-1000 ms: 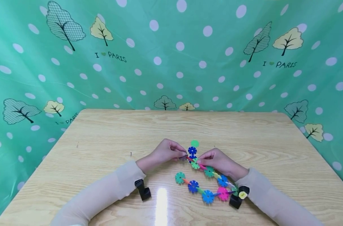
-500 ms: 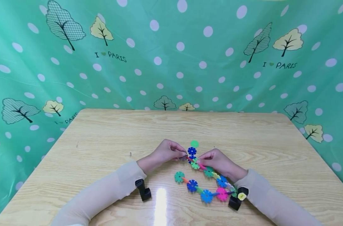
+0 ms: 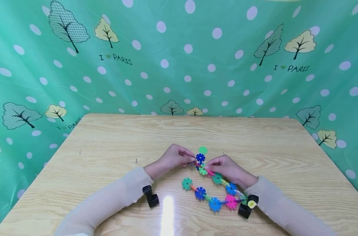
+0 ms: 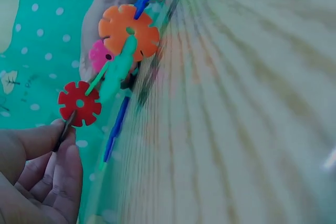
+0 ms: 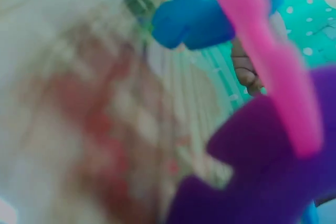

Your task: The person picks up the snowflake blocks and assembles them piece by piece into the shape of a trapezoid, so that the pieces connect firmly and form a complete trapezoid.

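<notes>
In the head view my left hand pinches a dark notched plastic disc edge-on between thumb and fingers. Its rim meets the slot of a red disc in the left wrist view. That red disc is one end of a chain of interlocked notched discs. My right hand holds the chain near a light green disc. From there the chain curves past a blue disc and a pink disc to a green end disc. Close-up chain discs, one of them purple, fill much of the right wrist view.
Just beyond the hands lie a loose blue disc and a light green disc. The wooden table ends at a green dotted curtain. Black wrist cameras sit near both cuffs.
My left hand has risen very slightly, and the chain has shifted a little to the left. Both hands keep their hold.
</notes>
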Demonstrator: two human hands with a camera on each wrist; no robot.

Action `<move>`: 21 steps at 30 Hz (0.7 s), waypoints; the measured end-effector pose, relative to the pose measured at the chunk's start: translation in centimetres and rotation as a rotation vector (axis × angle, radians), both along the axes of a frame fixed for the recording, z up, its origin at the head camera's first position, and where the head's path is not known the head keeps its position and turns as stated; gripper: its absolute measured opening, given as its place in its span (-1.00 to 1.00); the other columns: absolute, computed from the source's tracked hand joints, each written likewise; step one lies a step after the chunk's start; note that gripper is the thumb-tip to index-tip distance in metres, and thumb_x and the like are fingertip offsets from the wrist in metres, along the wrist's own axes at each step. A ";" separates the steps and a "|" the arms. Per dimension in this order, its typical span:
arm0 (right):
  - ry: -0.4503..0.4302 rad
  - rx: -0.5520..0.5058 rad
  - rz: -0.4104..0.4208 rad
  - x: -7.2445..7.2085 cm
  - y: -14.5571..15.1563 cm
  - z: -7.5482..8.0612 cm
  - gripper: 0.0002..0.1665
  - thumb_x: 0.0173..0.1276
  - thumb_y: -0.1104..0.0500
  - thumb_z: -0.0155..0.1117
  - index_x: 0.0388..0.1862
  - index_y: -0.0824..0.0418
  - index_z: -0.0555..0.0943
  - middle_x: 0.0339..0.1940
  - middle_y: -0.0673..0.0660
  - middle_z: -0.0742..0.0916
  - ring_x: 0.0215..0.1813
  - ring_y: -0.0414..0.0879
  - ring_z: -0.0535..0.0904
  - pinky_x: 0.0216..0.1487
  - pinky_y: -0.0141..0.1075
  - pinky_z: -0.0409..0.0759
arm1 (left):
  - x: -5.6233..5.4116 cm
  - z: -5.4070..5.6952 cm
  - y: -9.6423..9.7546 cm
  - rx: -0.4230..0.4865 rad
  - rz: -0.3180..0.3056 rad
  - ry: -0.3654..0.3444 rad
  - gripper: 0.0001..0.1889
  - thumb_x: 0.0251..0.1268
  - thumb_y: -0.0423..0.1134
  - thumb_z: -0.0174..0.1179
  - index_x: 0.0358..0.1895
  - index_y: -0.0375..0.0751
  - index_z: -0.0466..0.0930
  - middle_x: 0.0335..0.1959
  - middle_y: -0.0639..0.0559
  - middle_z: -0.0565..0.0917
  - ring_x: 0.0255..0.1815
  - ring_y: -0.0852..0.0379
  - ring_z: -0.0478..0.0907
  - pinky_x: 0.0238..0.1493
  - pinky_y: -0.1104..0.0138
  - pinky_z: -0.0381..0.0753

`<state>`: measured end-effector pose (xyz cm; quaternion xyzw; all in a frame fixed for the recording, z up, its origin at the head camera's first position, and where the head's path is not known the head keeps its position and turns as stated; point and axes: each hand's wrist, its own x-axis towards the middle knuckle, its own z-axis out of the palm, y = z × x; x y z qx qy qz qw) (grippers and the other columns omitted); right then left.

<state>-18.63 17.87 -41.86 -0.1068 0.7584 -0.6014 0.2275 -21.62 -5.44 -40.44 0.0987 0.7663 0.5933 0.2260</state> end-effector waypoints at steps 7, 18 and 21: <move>0.019 0.060 -0.106 0.6 -0.7 0.0 -0.65 0.29 0.17 0.28 -0.12 0.47 0.63 -0.26 0.13 0.76 -0.21 -0.22 0.61 -0.15 -0.42 0.58 | -0.8 -0.3 0.3 -0.006 0.023 -0.002 -0.83 0.13 -0.37 0.30 -0.19 -0.31 0.67 -0.38 -0.06 0.73 -0.44 0.17 0.63 -0.39 0.36 0.65; 0.016 -0.007 -0.285 2.0 -2.4 0.0 -0.73 0.31 0.26 0.23 -0.14 0.48 0.63 -0.29 0.13 0.75 -0.25 -0.23 0.60 -0.17 -0.43 0.57 | -1.7 -0.3 0.6 -0.006 -0.009 0.019 -0.81 0.19 -0.34 0.27 -0.14 -0.34 0.66 -0.33 -0.09 0.73 -0.40 0.17 0.64 -0.35 0.34 0.66; -0.008 -0.021 -0.340 2.5 -3.0 0.2 -0.75 0.32 0.26 0.21 -0.16 0.45 0.63 -0.33 0.10 0.74 -0.30 -0.21 0.59 -0.23 -0.43 0.57 | -1.9 -0.3 0.6 0.005 -0.034 0.005 -0.79 0.20 -0.35 0.26 -0.11 -0.36 0.64 -0.30 -0.11 0.73 -0.42 0.19 0.63 -0.36 0.36 0.66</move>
